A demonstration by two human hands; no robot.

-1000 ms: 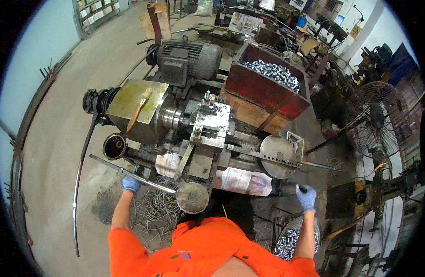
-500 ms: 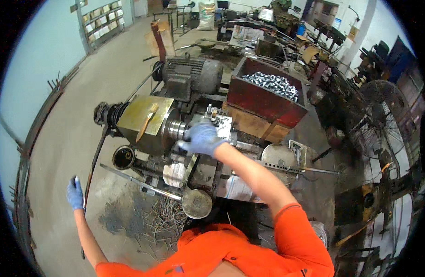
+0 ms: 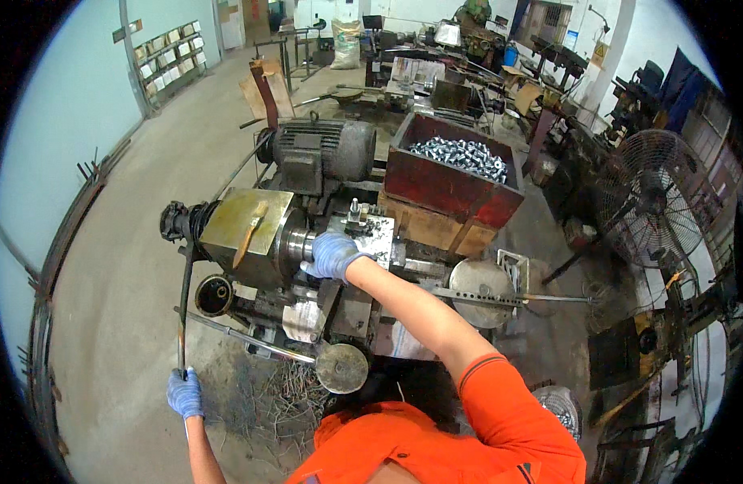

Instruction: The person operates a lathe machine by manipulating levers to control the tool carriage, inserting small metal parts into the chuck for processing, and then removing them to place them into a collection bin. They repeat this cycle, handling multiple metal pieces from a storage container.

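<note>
My left hand [image 3: 184, 393], in a blue-grey knit glove, is closed around the lower end of a long dark lever [image 3: 185, 310] hanging from the left end of a lathe-like machine. At the machine's middle, my right hand [image 3: 332, 256], gloved alike, is closed with its fingers against the shiny metal spindle nose [image 3: 298, 244]. Whatever lies within those fingers is hidden. Just right of this hand sits a metal tool block [image 3: 375, 235] strewn with dark chips. A paintbrush [image 3: 247, 240] lies on the yellowish headstock cover [image 3: 224, 216].
A dark electric motor [image 3: 331, 151] sits behind the headstock. Behind the tool block, a red metal bin [image 3: 436, 184] holds many shiny bolt-like parts. Round plates [image 3: 342, 369] and long bars jut toward me. Metal scrap [image 3: 287, 403] covers the floor below; a fan [image 3: 649, 194] stands right.
My left hand, open and beside the lever before, has moved right and taken hold of its lower end. My right hand stays at the spindle, its fingers more curled.
</note>
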